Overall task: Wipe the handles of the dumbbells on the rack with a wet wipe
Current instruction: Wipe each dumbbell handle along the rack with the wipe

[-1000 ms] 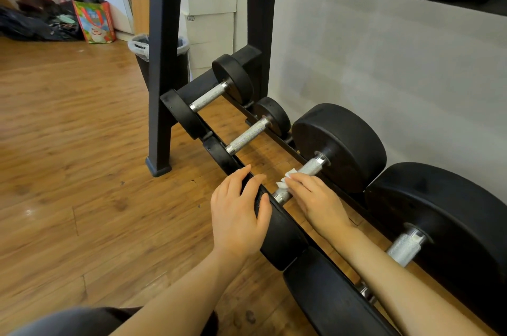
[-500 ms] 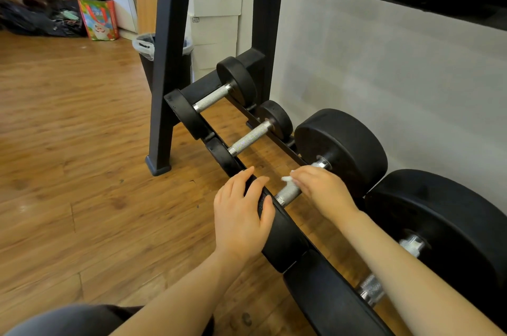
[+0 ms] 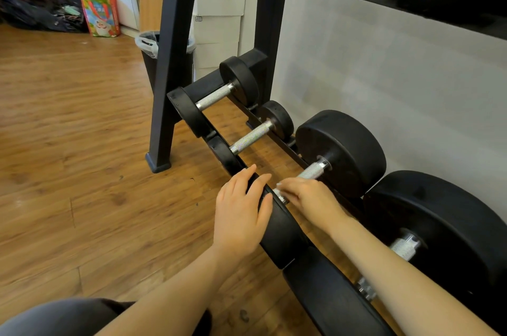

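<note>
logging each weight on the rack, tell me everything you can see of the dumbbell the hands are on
The dumbbell being wiped is third along the rack's bottom tier, lying across the rails. It has two thick round heads, matte black and rubber-like, joined by a knurled silver metal handle. The left hand rests flat over the near head, fingers straight. The right hand covers the near part of the handle, with a scrap of white wet wipe at its fingertips. The far head sits close to the pale wall.
</note>
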The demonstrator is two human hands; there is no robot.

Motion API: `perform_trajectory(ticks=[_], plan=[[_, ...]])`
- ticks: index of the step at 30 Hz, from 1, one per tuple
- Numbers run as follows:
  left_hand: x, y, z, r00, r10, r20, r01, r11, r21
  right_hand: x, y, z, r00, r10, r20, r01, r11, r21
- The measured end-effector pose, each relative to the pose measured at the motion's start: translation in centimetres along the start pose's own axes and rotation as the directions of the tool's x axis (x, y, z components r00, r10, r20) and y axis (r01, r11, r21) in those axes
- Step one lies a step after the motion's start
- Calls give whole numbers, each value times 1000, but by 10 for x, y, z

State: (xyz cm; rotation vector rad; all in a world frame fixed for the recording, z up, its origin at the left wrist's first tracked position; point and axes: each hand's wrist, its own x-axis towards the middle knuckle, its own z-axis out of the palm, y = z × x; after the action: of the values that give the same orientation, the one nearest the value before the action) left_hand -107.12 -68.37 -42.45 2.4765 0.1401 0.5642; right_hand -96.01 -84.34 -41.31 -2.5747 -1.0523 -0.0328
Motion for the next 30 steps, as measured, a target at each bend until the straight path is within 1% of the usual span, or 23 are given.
perform_trajectory(ticks=[2, 6, 8, 11, 13, 16, 17, 20, 21, 22, 24, 28, 30], plan=[[-1, -3, -1, 1000, 21, 23, -21, 1000, 3, -1, -1, 3, 1000, 0, 20, 0, 999, -36], [-5, -2, -1, 1000, 9, -4, -9, 1000, -12, 3, 7, 2, 997, 55, -45, -58, 995, -83], [-7, -1, 1, 1000, -10, -26, 9, 1000, -21, 5, 3, 4, 998, 62, -21, -63, 993, -96], [-8, -2, 4, 999, -19, -38, 18, 1000, -20, 5, 0, 9, 998, 24, 49, -16, 987, -161], [-8, -2, 4, 999, -22, -41, 21, 1000, -21, 7, 5, 7, 999, 25, 36, -17, 977, -213], [-7, -1, 4, 998, -23, -55, 22, 1000, -9, 10, 10, 2, 998, 58, -30, -63, 981, -182], [-7, 0, 5, 998, -23, -59, 23, 1000, -5, 11, 8, 2, 998, 56, -26, -60, 985, -163], [-6, 0, 6, 997, -23, -67, 23, 1000, 3, 11, -3, 2, 994, 10, 106, 2, 993, -115], [-6, -1, 6, 997, -23, -68, 24, 1000, 5, 10, -4, 2, 990, -13, 138, 28, 994, -105], [-6, -1, 6, 997, -25, -68, 25, 1000, 7, 9, -3, 2, 989, -33, 141, 47, 994, -95], [-6, -1, 6, 997, -26, -69, 27, 1000, 9, 7, 5, 2, 996, -35, 83, 41, 997, -72], [-6, 0, 5, 997, -25, -75, 26, 1000, 10, -7, 13, 9, 992, -27, -123, 18, 997, -72], [-6, 0, 6, 997, -26, -79, 27, 1000, 12, -16, 9, 15, 982, 48, -181, -44, 999, 29]])
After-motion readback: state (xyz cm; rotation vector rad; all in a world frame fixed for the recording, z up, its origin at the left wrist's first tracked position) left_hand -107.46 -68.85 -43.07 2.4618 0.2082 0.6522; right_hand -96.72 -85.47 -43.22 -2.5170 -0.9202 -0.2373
